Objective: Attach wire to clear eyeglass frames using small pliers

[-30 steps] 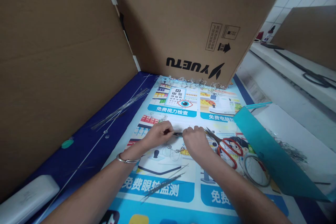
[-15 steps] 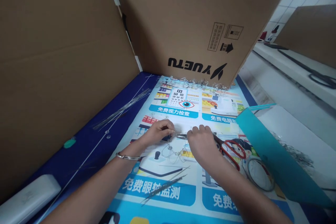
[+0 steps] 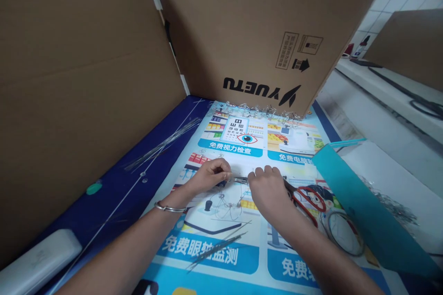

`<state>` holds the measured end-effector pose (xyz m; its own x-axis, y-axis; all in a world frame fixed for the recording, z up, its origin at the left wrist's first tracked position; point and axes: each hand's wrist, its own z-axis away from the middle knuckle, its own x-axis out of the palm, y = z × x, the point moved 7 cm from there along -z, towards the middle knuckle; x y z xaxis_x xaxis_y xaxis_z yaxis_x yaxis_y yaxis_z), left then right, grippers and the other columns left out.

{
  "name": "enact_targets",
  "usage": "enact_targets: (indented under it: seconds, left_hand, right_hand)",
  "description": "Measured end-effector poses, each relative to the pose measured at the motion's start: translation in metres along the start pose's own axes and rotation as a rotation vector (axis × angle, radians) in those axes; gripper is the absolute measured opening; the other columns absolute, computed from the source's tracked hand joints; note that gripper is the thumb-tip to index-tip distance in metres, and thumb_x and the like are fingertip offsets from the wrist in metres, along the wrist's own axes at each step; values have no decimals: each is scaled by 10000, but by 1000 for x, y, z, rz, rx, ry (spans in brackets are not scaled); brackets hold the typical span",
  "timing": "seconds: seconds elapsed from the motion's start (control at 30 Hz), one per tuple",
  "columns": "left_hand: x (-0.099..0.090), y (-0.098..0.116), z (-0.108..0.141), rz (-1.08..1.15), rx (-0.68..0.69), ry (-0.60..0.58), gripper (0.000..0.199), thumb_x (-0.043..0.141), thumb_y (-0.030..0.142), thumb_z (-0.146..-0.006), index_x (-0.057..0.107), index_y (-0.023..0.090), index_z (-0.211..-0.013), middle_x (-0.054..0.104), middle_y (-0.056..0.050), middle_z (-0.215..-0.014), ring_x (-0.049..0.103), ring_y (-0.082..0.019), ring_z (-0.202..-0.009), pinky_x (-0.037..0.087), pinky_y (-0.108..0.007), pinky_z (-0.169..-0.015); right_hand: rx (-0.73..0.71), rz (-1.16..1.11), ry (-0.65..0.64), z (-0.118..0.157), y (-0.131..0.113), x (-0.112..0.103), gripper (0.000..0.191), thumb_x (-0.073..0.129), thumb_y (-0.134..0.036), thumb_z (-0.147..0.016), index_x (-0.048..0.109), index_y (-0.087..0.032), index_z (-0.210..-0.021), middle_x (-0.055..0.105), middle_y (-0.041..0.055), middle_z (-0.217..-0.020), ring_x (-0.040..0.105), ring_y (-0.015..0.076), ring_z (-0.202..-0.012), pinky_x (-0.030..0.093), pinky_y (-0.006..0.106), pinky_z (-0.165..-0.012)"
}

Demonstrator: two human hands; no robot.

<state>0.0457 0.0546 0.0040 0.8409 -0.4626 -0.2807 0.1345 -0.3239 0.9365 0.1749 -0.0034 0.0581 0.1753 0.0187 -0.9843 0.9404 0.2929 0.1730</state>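
My left hand (image 3: 213, 174), with a silver bangle at the wrist, pinches a thin wire piece whose loops and clear beads (image 3: 226, 207) hang below the fingers. My right hand (image 3: 268, 189) is wrapped round scissors with red handles (image 3: 310, 200); their metal blades (image 3: 239, 179) point left and reach my left fingertips. Whether the blades touch the wire is too small to tell. Below the hands, a bundle of short straight wires (image 3: 219, 249) lies on the printed sheet (image 3: 263, 239). A coil of wire (image 3: 344, 233) rests right of my right forearm.
Cardboard panels (image 3: 256, 23) stand behind and at the left. Wire pieces with beads (image 3: 256, 110) line the back panel's foot. Long wires (image 3: 164, 143) lie on the blue cloth at left. A teal-edged box (image 3: 367, 207) with wire bits is at right, a white case (image 3: 39, 260) at lower left.
The whole view has shifted slightly. Both hands keep nearly the same pose, with the scissor tips still at my left fingertips; the hanging wire loops have swung a little.
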Motion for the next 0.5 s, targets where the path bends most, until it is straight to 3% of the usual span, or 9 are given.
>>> enact_targets:
  seconds: [0.27,0.5]
  left_hand:
    - [5,10,2,-375,104,57,46,529,165,-744,526,153,-700,533,3,-666,476,-97,-620,390,-225,-589]
    - [12,13,3,-428,125,-8,48,508,120,-727,523,159,-703,540,6,-680,490,-101,-633,393,-223,-606]
  right_hand:
    - [-5,-46,23,-5,-3,17,139,473,-103,-752,600,-150,-783,584,106,-774,506,229,-780,299,351,-668]
    - [-21,-48,5,-8,-6,23,146,472,-107,-758,610,-152,-771,592,109,-784,511,237,-804,306,361,-680]
